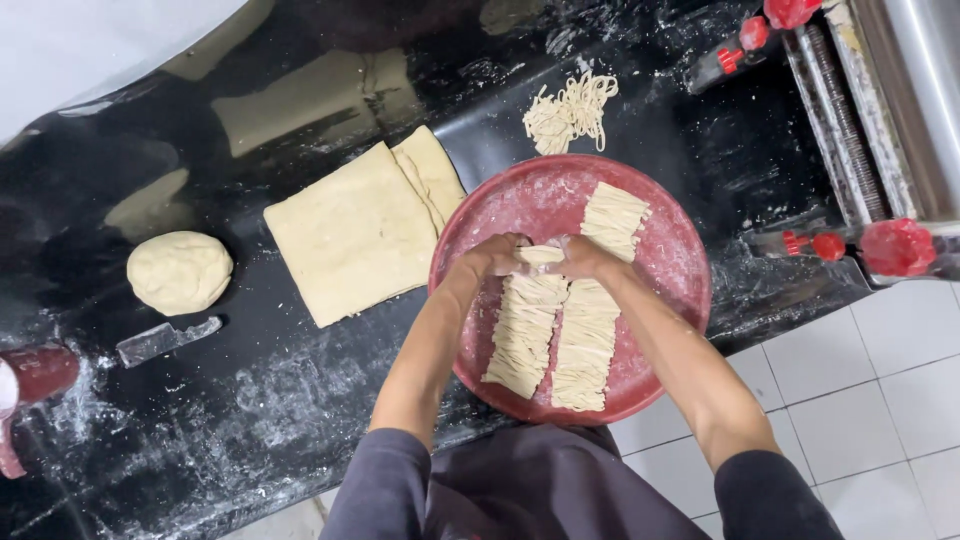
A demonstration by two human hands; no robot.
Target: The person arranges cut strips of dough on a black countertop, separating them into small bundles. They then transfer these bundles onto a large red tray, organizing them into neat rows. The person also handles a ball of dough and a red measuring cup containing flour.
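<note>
Both arms reach forward, bent a little, to the middle of the frame. The left hand (pixel 492 256) and right hand (pixel 585 257) meet there, fingers curled around one end of a noodle bundle (pixel 525 330) lying on the red tray (pixel 672 262).

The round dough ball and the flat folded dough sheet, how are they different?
The pale round dough ball is a plump lump, while the pale flat folded dough sheet is rolled thin and squarish with straight edges. The ball is smaller; the sheet covers far more of the black floury counter. The ball lies beside a metal scraper, the sheet next to the red round tray. Both are the same cream colour and untouched by hands.
</note>
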